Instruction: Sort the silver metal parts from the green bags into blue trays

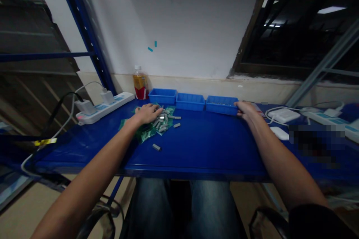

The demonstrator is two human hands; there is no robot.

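My left hand (147,112) lies with fingers outstretched on a heap of small grey metal pieces (161,124) and green plastic bags (146,136). Its palm hides part of the heap. Two loose pieces, a metal block (156,147) and another metal block (177,125), lie on the blue table just beside it. At the right end of a row of three blue bins, my right hand (246,108) has its fingers closed on the side of the right bin (221,109). Small shiny parts (221,103) show inside that bin.
Left of the right bin stand the middle bin (190,105) and the left bin (162,99), near a drink bottle (140,84). Power strips (106,106) with cables lie at both sides. A white adapter (283,115) sits right of my right hand. The wall rises behind.
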